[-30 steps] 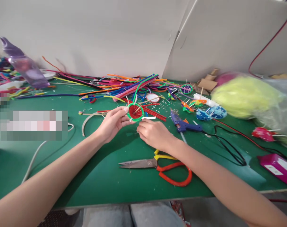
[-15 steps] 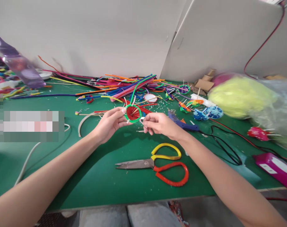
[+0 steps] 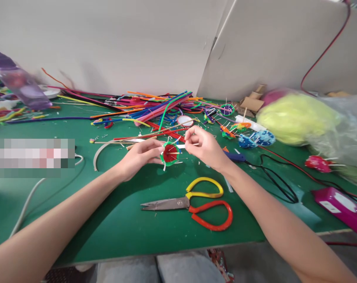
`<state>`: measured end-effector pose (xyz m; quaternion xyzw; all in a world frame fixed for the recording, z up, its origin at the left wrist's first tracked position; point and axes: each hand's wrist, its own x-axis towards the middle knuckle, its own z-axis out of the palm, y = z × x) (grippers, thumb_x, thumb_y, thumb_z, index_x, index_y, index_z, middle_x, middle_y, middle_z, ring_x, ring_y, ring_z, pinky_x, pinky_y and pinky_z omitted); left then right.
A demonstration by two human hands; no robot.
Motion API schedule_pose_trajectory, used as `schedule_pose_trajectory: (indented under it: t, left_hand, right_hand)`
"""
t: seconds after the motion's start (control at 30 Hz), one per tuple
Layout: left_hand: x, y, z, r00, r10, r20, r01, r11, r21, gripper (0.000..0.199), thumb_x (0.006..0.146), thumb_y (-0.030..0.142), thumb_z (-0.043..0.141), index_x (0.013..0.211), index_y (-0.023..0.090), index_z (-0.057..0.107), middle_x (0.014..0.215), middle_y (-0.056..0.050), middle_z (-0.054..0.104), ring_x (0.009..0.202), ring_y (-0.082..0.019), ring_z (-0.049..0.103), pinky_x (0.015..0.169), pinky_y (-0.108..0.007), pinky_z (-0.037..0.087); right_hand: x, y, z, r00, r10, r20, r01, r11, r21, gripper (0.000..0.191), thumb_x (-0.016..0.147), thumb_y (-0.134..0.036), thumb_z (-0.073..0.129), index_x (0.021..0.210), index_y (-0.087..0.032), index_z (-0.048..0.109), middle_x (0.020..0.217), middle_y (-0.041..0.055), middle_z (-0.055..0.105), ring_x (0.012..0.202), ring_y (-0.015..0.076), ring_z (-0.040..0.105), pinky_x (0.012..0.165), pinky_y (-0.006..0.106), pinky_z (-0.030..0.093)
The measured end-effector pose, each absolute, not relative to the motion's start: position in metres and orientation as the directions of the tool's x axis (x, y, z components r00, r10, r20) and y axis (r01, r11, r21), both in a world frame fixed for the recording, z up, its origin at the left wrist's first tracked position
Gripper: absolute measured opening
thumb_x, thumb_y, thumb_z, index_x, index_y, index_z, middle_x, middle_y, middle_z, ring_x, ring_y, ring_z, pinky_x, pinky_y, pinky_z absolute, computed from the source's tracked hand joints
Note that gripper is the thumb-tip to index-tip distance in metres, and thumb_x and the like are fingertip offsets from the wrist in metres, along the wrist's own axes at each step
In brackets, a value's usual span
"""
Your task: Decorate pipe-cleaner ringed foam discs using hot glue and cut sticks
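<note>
My left hand (image 3: 144, 153) is closed on the edge of a small round pipe-cleaner piece (image 3: 170, 154), red inside with a green rim and thin white strips sticking out around it. A wooden stick shows at its middle. To the right, my right hand (image 3: 200, 145) pinches a narrow white strip (image 3: 182, 146) whose free end reaches the piece's rim; whether it is fixed there I cannot tell. Below both hands lie scissors (image 3: 182, 202) with one yellow and one red handle, blades pointing left.
Behind the hands is a heap of coloured pipe cleaners (image 3: 163, 108). A purple bottle (image 3: 22, 84) stands at the left. On the right are a blue glue gun (image 3: 235, 156), small finished-looking pieces (image 3: 256, 138), a bagged yellow bundle (image 3: 296, 118) and a magenta power strip (image 3: 341, 206).
The round piece has moved slightly right and down and turned to face the right hand more. My right hand has risen and shifted right, with the white strip stretched toward the piece.
</note>
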<state>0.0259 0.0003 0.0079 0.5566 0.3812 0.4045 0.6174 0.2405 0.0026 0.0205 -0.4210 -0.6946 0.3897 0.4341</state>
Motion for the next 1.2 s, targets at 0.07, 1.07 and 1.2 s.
schedule_pose_trajectory:
  t: [0.07, 1.07, 1.2]
  left_hand:
    - [0.0264, -0.0004, 0.0079, 0.373, 0.927, -0.026, -0.057, 0.051, 0.997, 0.027, 0.072, 0.036, 0.075, 0.086, 0.014, 0.071, 0.096, -0.008, 0.065, 0.082, -0.017, 0.064, 0.068, -0.026, 0.056]
    - [0.0277, -0.0014, 0.0076, 0.454, 0.891, -0.034, -0.051, 0.064, 0.997, 0.028, 0.071, 0.040, 0.075, 0.083, 0.015, 0.069, 0.075, -0.004, 0.067, 0.070, -0.017, 0.065, 0.069, -0.031, 0.058]
    - [0.0281, -0.0011, 0.0080, 0.454, 0.890, -0.034, -0.049, 0.063, 0.997, 0.029, 0.072, 0.040, 0.075, 0.084, 0.015, 0.069, 0.075, -0.005, 0.066, 0.071, -0.016, 0.065, 0.069, -0.030, 0.058]
  right_hand:
    - [0.2391, 0.0002, 0.0207, -0.283, 0.912, 0.298, 0.270, 0.374, -0.887, 0.016, 0.072, -0.012, 0.056, 0.080, -0.020, 0.045, 0.058, -0.0085, 0.046, 0.051, 0.0068, 0.041, 0.049, 0.021, 0.033]
    - [0.2346, -0.0065, 0.0208, -0.328, 0.865, 0.380, 0.336, 0.483, -0.809, 0.016, 0.073, -0.013, 0.054, 0.080, -0.022, 0.043, 0.065, -0.0054, 0.049, 0.060, 0.0097, 0.048, 0.057, 0.024, 0.039]
    - [0.2358, -0.0059, 0.0206, -0.332, 0.862, 0.382, 0.345, 0.488, -0.802, 0.015, 0.074, -0.013, 0.054, 0.080, -0.022, 0.043, 0.063, -0.0056, 0.049, 0.058, 0.0097, 0.047, 0.057, 0.024, 0.039]
